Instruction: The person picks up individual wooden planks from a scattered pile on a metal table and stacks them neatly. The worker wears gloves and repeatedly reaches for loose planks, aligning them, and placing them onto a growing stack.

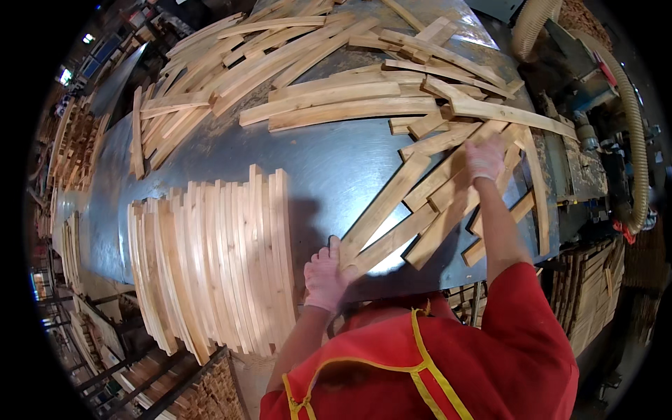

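Note:
My left hand, in a pale pink glove, is closed at the near ends of two wooden slats. One slat runs up and to the right; the other slat lies just below it, their near ends together by my thumb. My right hand, gloved the same way, reaches out over the loose pile and is curled on a wooden slat; its fingertips are slightly blurred. More short slats lie fanned out under and around my right forearm.
A tight row of upright-edged slats stands to the left on the metal table. Long strips lie heaped across the far side. A machine with a ribbed hose stands at the right; stacked wood sits below it.

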